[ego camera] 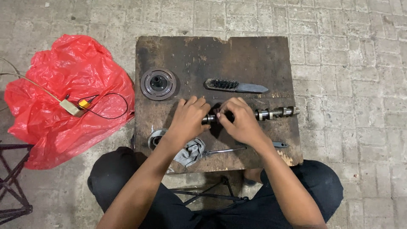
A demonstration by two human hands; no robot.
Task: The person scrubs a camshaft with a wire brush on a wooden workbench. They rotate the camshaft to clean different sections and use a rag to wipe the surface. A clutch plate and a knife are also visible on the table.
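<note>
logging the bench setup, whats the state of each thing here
left hand: closed around the shaft's near end
right hand: gripping the shaft beside it
grey metal lobed shaft: lying flat across the dark wooden board
black-bristled wire brush: lying flat, untouched
round dark metal disc: flat, apart from both hands
grey rag: crumpled at the near edge
red plastic bag: crumpled on the paving

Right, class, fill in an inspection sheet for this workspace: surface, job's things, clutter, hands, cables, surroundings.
Surface: worn dark wooden board, stained and chipped at the edges.
Job's things: metal camshaft lying across the board, its left end under both hands.
Clutter: wire brush, round pulley-like disc, grey rag, a slim metal tool.
Hands: left hand and right hand both grip the camshaft.
Cables: black wire with a small box on the red plastic bag.
Surroundings: brick paving; metal frame at left.
</note>
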